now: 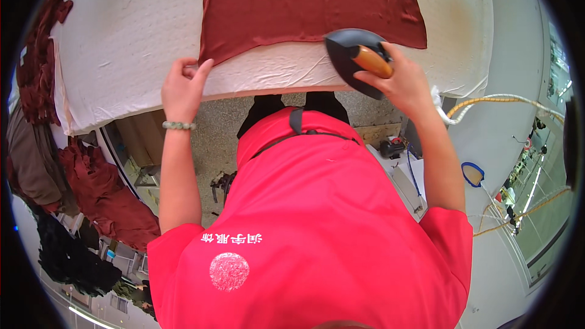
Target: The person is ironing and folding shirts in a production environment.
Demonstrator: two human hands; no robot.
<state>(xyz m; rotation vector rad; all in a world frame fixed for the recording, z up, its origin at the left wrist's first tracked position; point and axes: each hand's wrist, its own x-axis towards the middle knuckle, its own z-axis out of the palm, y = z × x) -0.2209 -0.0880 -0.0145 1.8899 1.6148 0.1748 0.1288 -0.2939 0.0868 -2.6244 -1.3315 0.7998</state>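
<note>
A dark red, silky cloth [304,6] lies spread on the padded white ironing table [122,55], its near edge curving a little short of the table's front. At that cloth's near left corner is my left hand [184,91], thumb and bent fingers closed about the corner. My right hand [405,82] grips the wooden handle of a dark iron [346,55]. The iron's tip meets the cloth's near edge toward the right, and its body reaches over the white cover and the table's front edge. Its soleplate is hidden from view.
A white-wrapped cord and yellowish hose [487,100] run off right from beside my right hand. Dark red garments [100,186] hang at the left, near a black one [73,256]. Below the table, a small dark device [392,147] sits at the right.
</note>
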